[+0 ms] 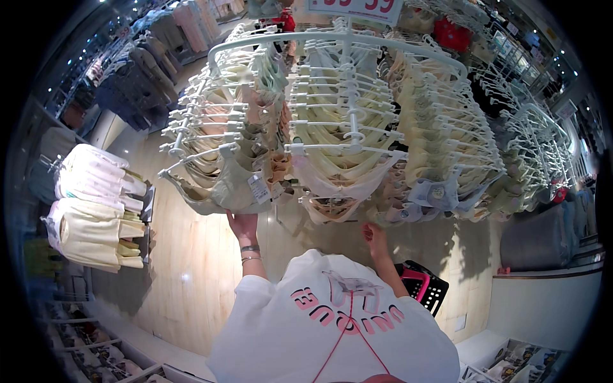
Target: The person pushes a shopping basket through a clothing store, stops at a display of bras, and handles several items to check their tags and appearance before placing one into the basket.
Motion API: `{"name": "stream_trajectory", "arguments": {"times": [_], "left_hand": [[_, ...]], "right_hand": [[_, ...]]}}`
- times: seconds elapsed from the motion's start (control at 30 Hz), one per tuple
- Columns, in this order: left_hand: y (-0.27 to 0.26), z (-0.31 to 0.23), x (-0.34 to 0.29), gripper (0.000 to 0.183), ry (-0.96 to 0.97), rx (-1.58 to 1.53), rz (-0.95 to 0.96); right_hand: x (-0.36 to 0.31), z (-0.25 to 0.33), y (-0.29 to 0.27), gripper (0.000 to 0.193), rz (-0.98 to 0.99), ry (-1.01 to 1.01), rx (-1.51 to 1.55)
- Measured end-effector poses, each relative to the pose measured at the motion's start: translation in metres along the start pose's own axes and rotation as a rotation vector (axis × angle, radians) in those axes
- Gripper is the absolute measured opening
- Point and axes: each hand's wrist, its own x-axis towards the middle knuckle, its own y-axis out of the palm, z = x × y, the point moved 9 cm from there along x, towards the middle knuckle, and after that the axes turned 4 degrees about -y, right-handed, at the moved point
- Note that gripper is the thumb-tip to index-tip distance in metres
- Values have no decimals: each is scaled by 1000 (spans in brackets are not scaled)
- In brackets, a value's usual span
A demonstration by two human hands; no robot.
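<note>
At the front of the left part of a white rack hangs a pale grey-green bra [235, 182] with a white paper tag [258, 189]. My left hand [242, 226] is at its lower edge, closed on the fabric, with the fingertips hidden by the cup. A bracelet and a dark band circle that wrist. My right hand [373, 235] is raised just below the hanging garments, fingers curled in, and I see nothing in it. Beside my right forearm is a black basket [435, 295] with a pink handle [416, 281].
The white rack [281, 36] spans the front, with rows of pale underwear on white hangers [447, 127]. Light tops [96, 223] hang at the left. A grey bin-like shape [536, 236] and counter stand at the right. Wooden floor [185, 255] lies between.
</note>
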Motion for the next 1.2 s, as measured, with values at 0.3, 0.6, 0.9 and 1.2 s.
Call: {"name": "stream_trajectory", "arguments": {"times": [0.3, 0.6, 0.9, 1.2], "left_hand": [[-26, 81, -5, 34, -326, -174, -114], [13, 187, -12, 35, -704, 116, -194], [66, 206, 12, 36, -553, 601, -87], [33, 217, -14, 42, -680, 103, -89]], "right_hand": [[3, 37, 19, 17, 161, -68, 164], [12, 111, 95, 29, 421, -81, 517], [21, 88, 106, 20, 482, -42, 665], [-17, 65, 124, 29, 467, 183, 1004]]}}
